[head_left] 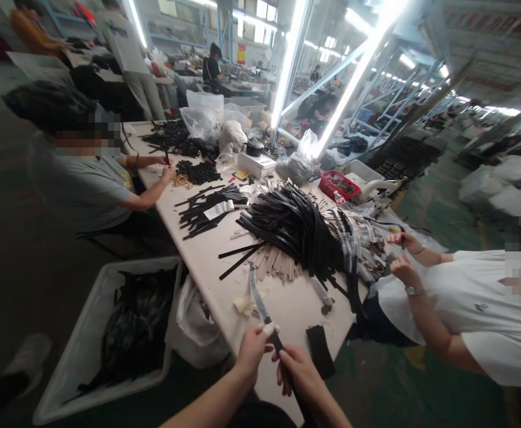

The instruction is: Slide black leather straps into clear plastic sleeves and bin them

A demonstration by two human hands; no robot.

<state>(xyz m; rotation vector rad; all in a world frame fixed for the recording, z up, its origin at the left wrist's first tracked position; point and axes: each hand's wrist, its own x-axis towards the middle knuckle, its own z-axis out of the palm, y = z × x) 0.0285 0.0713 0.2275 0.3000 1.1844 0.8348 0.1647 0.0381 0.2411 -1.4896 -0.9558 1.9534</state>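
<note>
My left hand [254, 351] is closed on a long black strap [260, 302] near the table's front edge, with a bit of white material at its fingertips. My right hand [295, 370] grips the same strap a little lower, and the strap runs down past it. The strap's far end rests on the table [225, 297] and looks greyish and shiny. A crumpled pale yellow cloth [245, 305] lies beside it. Beyond is a large heap of black straps [291, 226]. Right of my hands lies a black flat piece [320, 351].
Persons sit at the left [82, 172] and right [457, 291] of the table, their hands over it. A white bin of black pieces [104, 380] and a white sack [198, 333] stand at the lower left. A red basket [339, 185] is at the back.
</note>
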